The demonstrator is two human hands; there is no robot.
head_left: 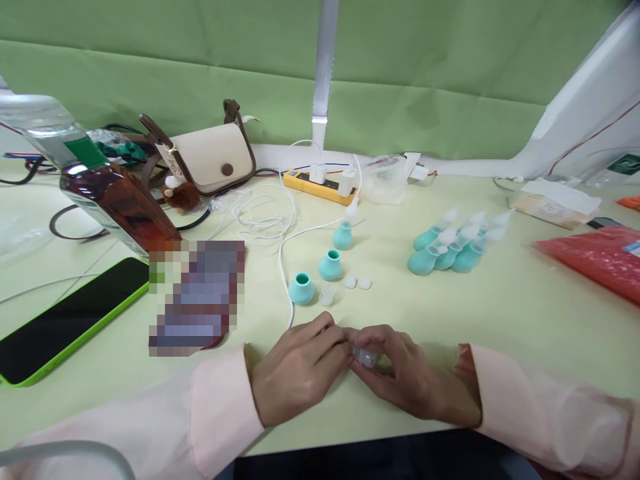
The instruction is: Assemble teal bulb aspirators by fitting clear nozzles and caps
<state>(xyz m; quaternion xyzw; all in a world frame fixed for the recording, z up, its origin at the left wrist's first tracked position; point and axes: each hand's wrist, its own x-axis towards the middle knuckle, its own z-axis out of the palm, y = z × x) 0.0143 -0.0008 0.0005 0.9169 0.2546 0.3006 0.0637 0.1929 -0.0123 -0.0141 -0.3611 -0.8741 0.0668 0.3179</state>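
My right hand (407, 370) is closed around a small translucent plastic piece (367, 358) above the table's front edge. My left hand (305, 367) meets it there, fingers curled and pressed together at the piece; what its fingertips pinch is hidden. Just beyond the hands stand two open-necked teal rubber bulbs (301, 291), a clear plastic cup-like part (327, 295) and two small white discs (357, 283). Behind them is a teal bulb with a clear nozzle fitted (343, 233). Several more nozzle-fitted teal bulbs (453, 247) lie grouped to the right.
On the left are a green-cased phone (75, 320), a blurred-out flat object (200, 293) and an amber glass bottle (115, 200). A cream handbag (213, 160), a yellow power strip (320, 189) and white cables (265, 207) sit behind. A red plastic package (595, 257) lies far right.
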